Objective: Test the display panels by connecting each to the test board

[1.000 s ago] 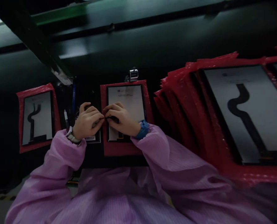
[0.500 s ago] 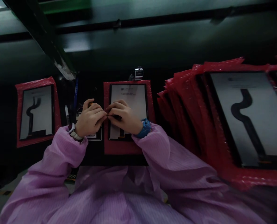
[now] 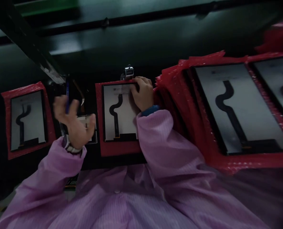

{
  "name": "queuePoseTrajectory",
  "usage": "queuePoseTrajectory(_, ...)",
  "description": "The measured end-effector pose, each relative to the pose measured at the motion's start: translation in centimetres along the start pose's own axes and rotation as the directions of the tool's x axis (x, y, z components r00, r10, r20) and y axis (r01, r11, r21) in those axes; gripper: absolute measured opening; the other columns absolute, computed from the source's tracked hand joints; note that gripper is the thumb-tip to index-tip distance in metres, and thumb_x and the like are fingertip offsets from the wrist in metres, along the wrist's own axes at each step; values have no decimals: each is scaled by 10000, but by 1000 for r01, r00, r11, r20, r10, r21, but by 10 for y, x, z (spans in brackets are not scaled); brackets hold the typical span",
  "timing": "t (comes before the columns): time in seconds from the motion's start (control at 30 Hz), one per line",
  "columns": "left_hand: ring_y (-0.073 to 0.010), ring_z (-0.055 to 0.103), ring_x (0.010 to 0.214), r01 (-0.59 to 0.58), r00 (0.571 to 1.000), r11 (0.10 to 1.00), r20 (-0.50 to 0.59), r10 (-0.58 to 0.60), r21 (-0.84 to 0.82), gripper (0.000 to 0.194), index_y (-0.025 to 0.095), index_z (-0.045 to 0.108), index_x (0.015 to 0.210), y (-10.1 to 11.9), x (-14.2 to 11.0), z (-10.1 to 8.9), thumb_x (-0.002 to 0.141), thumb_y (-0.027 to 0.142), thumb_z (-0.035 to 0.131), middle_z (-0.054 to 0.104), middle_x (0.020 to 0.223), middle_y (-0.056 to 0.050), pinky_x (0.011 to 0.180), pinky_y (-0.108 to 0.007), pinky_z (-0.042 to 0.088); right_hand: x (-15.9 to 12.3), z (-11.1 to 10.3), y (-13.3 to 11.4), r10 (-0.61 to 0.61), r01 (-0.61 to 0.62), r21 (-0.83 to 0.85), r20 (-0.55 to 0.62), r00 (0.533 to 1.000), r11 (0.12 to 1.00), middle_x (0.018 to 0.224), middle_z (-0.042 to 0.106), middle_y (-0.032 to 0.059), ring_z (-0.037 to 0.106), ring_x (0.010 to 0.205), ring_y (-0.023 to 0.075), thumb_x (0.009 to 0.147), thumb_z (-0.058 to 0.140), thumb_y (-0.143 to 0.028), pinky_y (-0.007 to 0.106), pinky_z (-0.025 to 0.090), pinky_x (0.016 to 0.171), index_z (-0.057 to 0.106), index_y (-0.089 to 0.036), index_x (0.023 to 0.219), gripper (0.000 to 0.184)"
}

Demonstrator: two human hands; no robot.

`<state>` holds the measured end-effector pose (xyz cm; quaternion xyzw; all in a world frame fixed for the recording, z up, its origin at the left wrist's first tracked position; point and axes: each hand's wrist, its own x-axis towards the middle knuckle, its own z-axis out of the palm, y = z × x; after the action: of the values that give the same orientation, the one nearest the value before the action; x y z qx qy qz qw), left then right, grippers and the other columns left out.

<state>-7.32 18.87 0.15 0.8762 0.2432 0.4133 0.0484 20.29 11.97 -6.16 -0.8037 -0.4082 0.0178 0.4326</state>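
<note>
A white panel with a black S-shaped flex cable (image 3: 119,113) lies on a red bag (image 3: 117,149) straight ahead of me. My right hand (image 3: 143,93) rests on the panel's upper right corner, fingers bent and pressed together over its top edge. My left hand (image 3: 72,122) hovers to the left of the panel, blurred by motion, with fingers and thumb spread and nothing in them. Under it lies a small white label card (image 3: 90,128). Both arms are in pink sleeves.
A thick stack of red bags topped by similar panels (image 3: 229,105) fills the right. One more bagged panel (image 3: 27,119) lies at the left. A small metal counter (image 3: 128,72) stands behind the middle panel. A blue strip (image 3: 67,95) hangs by a dark post.
My hands were pinched together over the middle panel's left edge. They have parted: the right moved up to the panel's top right corner, the left swung away left and opened.
</note>
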Motion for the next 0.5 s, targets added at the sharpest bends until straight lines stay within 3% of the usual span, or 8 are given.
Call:
queuePoseTrajectory(0.03,-356,139,1576,-83,991,996,103,87,-45,672,226,348,1533,9,-5,1,955,454,602,270,1652,-131,1262,-621,170,4,3,4,18,-18,-57,6,1000,998,1330,614,158,493,1305,318,918,514,-207,513,378,1138,656,-132,1203,326)
queuePoseTrajectory(0.1,-370,175,1569,-205,916,973,330,230,-110,671,201,352,1541,26,-17,2,961,424,606,306,1631,-179,1258,-614,205,10,8,8,42,-38,-142,26,999,989,1381,555,186,456,1327,332,926,501,-212,537,357,1154,594,-95,1298,401)
queuePoseTrajectory(0.17,-389,165,1568,-272,824,956,485,292,-114,678,173,344,1554,37,-30,4,969,392,606,339,1608,-214,1246,-619,225,16,12,9,54,-48,-192,28,998,980,1320,559,186,467,1276,337,948,477,-235,564,354,1139,611,-99,1236,345)
queuePoseTrajectory(0.2,-396,165,1567,-288,801,953,522,293,-94,678,164,338,1560,41,-36,4,972,370,606,351,1598,-226,1237,-615,249,19,13,9,63,-57,-201,25,998,978,1267,571,179,477,1241,334,954,470,-238,574,354,1129,630,-108,1162,293)
queuePoseTrajectory(0.33,-420,185,1556,-294,809,956,535,244,9,730,142,271,1593,42,-50,6,976,353,598,345,1581,-274,1195,-592,346,31,16,13,92,-91,-77,16,996,993,1066,602,134,512,1114,295,939,488,-186,557,370,1098,602,-153,930,119)
queuePoseTrajectory(0.5,-439,129,1563,-196,838,981,521,163,8,808,196,155,1633,40,-53,7,978,413,575,211,1647,-268,1184,-652,330,38,8,14,60,-53,204,-28,998,978,937,602,48,569,939,181,972,441,-153,379,484,966,514,-206,896,118)
